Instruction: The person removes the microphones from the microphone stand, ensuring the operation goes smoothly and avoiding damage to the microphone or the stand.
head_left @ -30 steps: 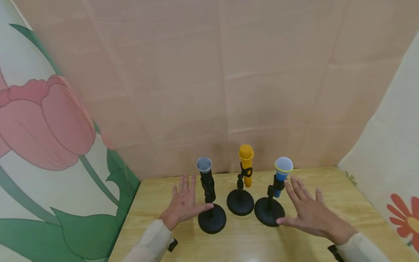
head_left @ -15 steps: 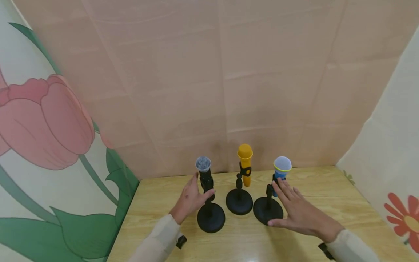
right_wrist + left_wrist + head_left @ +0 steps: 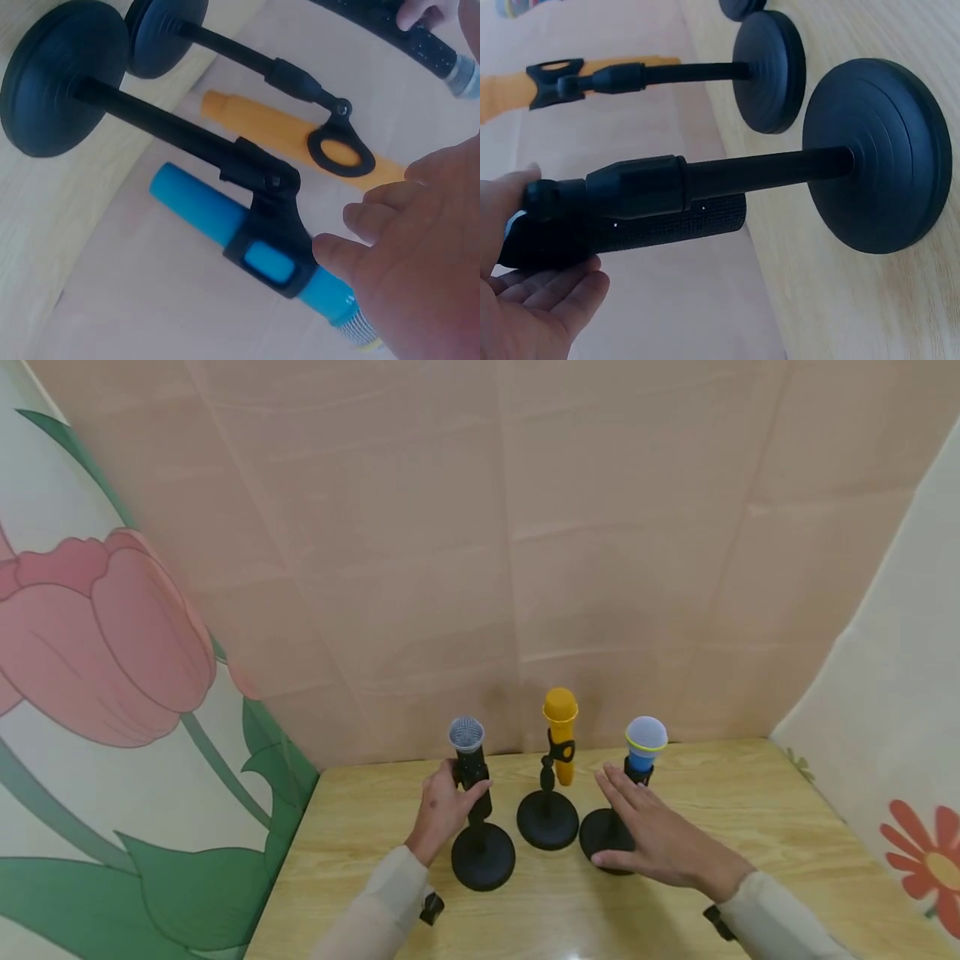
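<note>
A black microphone (image 3: 467, 735) with a silver mesh head stands in a black desk stand (image 3: 483, 858) at the left. My left hand (image 3: 437, 814) holds it at the clip, thumb on the near side and fingers curled behind, as the left wrist view also shows on the microphone's dark body (image 3: 667, 231). A blue microphone (image 3: 647, 739) with a pale head sits at the right, its stand's base (image 3: 600, 837) partly covered by my right hand (image 3: 663, 839). That hand's fingers are extended in front of the stand. In the right wrist view they are close to the clip (image 3: 274, 259); contact cannot be told.
Between the two, slightly farther back, a yellow microphone (image 3: 561, 718) leans in a third stand (image 3: 547, 822). All stand on a wooden table (image 3: 337, 852), with a pinkish cloth (image 3: 405, 568) behind and flower-printed sheets (image 3: 105, 635) at the sides.
My left hand has moved right and forward, from spread beside the black microphone to holding it. My right hand has moved left, across the front of the blue microphone's stand.
</note>
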Demonstrator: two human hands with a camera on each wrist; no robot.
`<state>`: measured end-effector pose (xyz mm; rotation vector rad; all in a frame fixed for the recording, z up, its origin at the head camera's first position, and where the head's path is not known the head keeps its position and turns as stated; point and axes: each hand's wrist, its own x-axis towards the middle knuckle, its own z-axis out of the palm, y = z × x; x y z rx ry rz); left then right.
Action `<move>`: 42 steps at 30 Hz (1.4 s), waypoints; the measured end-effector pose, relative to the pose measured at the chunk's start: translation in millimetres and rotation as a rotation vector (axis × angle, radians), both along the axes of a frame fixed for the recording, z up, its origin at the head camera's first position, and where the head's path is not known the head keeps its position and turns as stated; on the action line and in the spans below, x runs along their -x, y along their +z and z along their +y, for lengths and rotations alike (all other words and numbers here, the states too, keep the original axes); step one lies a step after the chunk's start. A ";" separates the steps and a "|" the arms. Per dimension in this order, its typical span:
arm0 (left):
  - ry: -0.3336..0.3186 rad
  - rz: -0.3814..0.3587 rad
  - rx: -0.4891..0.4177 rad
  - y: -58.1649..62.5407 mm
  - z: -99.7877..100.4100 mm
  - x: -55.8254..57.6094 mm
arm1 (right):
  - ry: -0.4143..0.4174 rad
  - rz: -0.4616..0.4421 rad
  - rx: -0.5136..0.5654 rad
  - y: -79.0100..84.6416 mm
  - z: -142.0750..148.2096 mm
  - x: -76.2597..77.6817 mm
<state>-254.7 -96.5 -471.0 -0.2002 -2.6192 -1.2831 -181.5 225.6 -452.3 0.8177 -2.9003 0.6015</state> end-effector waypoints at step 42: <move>-0.572 -0.208 -0.237 -0.2 7.8 -2.0 | -0.019 -0.104 0.179 9.2 -18.1 17.5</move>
